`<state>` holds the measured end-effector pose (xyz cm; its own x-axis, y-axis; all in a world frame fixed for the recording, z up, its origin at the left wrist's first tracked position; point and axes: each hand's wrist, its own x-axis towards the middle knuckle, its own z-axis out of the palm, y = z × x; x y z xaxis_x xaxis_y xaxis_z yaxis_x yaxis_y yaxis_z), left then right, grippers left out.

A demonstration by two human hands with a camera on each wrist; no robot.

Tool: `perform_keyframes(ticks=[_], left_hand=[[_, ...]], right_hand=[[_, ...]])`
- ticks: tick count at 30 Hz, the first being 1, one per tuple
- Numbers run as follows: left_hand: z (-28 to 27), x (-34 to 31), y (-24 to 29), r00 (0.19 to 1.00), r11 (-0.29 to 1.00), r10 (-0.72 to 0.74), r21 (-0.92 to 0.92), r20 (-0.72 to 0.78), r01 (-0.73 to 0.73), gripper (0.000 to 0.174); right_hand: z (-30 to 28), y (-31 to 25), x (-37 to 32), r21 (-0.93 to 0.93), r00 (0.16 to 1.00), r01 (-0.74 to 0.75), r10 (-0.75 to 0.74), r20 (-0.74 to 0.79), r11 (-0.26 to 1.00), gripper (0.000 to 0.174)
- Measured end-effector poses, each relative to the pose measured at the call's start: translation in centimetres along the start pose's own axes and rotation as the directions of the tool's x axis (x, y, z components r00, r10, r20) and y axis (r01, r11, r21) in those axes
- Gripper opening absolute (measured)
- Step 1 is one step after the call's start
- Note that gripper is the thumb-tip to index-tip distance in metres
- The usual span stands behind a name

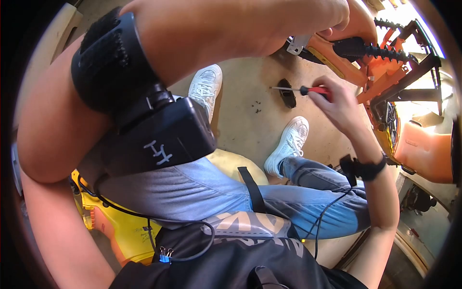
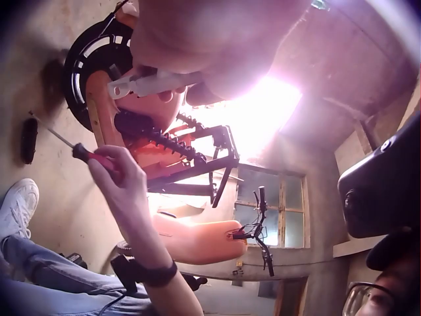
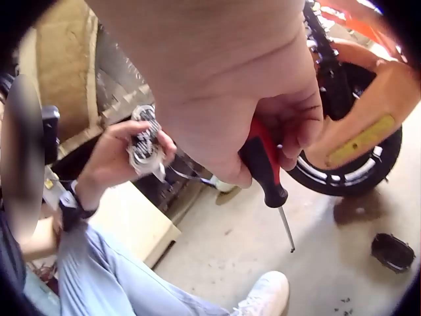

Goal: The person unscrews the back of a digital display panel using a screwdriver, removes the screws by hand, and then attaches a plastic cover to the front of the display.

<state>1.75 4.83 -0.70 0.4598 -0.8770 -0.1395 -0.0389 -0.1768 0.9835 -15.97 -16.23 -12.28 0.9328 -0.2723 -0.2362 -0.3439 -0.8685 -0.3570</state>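
Note:
My right hand [image 1: 338,102] grips a screwdriver [image 1: 317,90] by its red and black handle. In the right wrist view, its shaft [image 3: 285,227] points down, with a small dark bit at the tip. My left hand [image 3: 113,153] holds a clear piece with a dark, patterned inside [image 3: 145,141], fingers on one side and thumb on the other. A pale tab with a hole [image 2: 122,89] sticks out past that hand in the left wrist view. Below the screwdriver, a black oval part [image 1: 288,98] lies on the floor beside several tiny dark pieces [image 1: 256,107].
An orange vehicle with black coil springs [image 1: 385,52] stands at the right, its wheel [image 3: 352,181] on the floor. Behind it is another orange body with handlebars [image 2: 263,230]. My white shoes [image 1: 294,137] rest close to the loose parts. Yellow bodywork [image 1: 132,231] lies at the left.

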Motion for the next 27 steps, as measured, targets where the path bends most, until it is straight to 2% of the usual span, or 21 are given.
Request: perform_keyframes(ticks=[1,2,3,4,5,7,8,9,10,11,13,14,15,17,18,19,22,27], left_hand=[[-0.6,0.4,-0.6,0.993,0.998,0.063,-0.036,0.097,-0.060,0.017],[-1.2,1.1,-1.2,0.994,0.997,0.066,-0.038,0.091,-0.062,0.017],[-1.7,1.9,-1.9,0.945,0.971,0.233,-0.111,0.230,-0.212,0.015],[-2.1,2.3,-2.2,0.849,0.917,0.395,-0.202,0.350,-0.344,0.014],[-2.4,2.3,-2.0,0.849,0.915,0.400,-0.202,0.346,-0.349,0.014],[-3.0,2.4,-1.4,0.861,0.949,0.296,-0.229,0.413,-0.217,0.012],[-2.4,2.8,-1.6,0.859,0.947,0.304,-0.231,0.412,-0.224,0.012],[-1.0,3.2,-2.0,0.919,0.945,0.271,-0.263,0.287,-0.196,0.012],[-0.2,3.5,-2.0,0.961,0.939,0.227,-0.298,0.159,-0.173,0.012],[0.1,3.1,-1.3,0.957,0.937,0.240,-0.297,0.161,-0.185,0.012],[-0.3,2.1,0.4,0.990,0.967,0.062,-0.254,0.127,-0.028,0.011],[-2.1,3.0,0.1,0.942,0.941,0.077,-0.337,0.327,0.041,0.016],[-1.5,3.2,-0.3,0.938,0.944,0.087,-0.329,0.334,0.029,0.016],[0.1,3.6,-1.6,0.988,0.964,0.097,-0.260,0.121,-0.062,0.041],[0.3,3.5,-1.5,0.992,0.930,0.054,-0.368,0.114,-0.008,0.038],[0.5,3.4,-1.3,0.991,0.932,0.069,-0.361,0.117,-0.022,0.038],[0.8,3.2,-0.3,0.985,0.809,0.089,-0.588,0.150,0.016,0.037],[1.4,3.1,0.5,0.975,0.739,0.128,-0.673,0.180,0.027,0.036]], right_hand=[[-1.8,-0.6,-0.5,0.083,0.999,0.029,-0.025,-0.048,0.996,0.027],[-3.7,-1.4,-1.3,0.155,0.997,-0.017,0.028,-0.073,0.988,0.025],[-5.3,-2.3,-2.3,0.228,0.992,-0.060,0.083,-0.095,0.972,0.024],[-6.8,-2.5,-3.2,0.258,0.987,-0.040,0.078,-0.141,0.965,0.022],[-8.1,-2.7,-4.2,0.285,0.979,-0.019,0.075,-0.189,0.958,0.020],[-10.2,-3.5,-6.4,0.351,0.945,0.011,0.105,-0.309,0.936,0.023],[-11.2,-3.9,-7.7,0.396,0.927,-0.051,0.191,-0.323,0.917,0.024],[-12.0,-4.2,-8.9,0.443,0.900,-0.108,0.276,-0.336,0.890,0.026],[-12.1,-3.7,-9.9,0.497,0.866,-0.079,0.306,-0.395,0.864,0.033],[-12.1,-3.3,-10.7,0.491,0.862,-0.075,0.304,-0.406,0.868,0.033],[-12.2,-2.4,-12.0,0.648,0.782,0.089,0.349,-0.516,0.757,0.039],[-12.5,-1.5,-12.6,0.668,0.793,0.110,0.341,-0.505,0.736,0.046],[-12.6,-0.8,-12.8,0.665,0.783,0.119,0.343,-0.520,0.738,0.046],[-12.8,0.2,-12.7,0.753,0.829,0.206,0.297,-0.473,0.625,0.048],[-12.6,-0.1,-12.3,0.748,0.818,0.232,0.291,-0.496,0.622,0.047],[-12.6,-0.1,-12.3,0.741,0.809,0.244,0.289,-0.511,0.626,0.047],[-12.8,0.3,-12.2,0.830,0.857,0.296,0.252,-0.449,0.473,0.044],[-12.7,0.2,-12.0,0.858,0.849,0.312,0.286,-0.444,0.408,0.041]])
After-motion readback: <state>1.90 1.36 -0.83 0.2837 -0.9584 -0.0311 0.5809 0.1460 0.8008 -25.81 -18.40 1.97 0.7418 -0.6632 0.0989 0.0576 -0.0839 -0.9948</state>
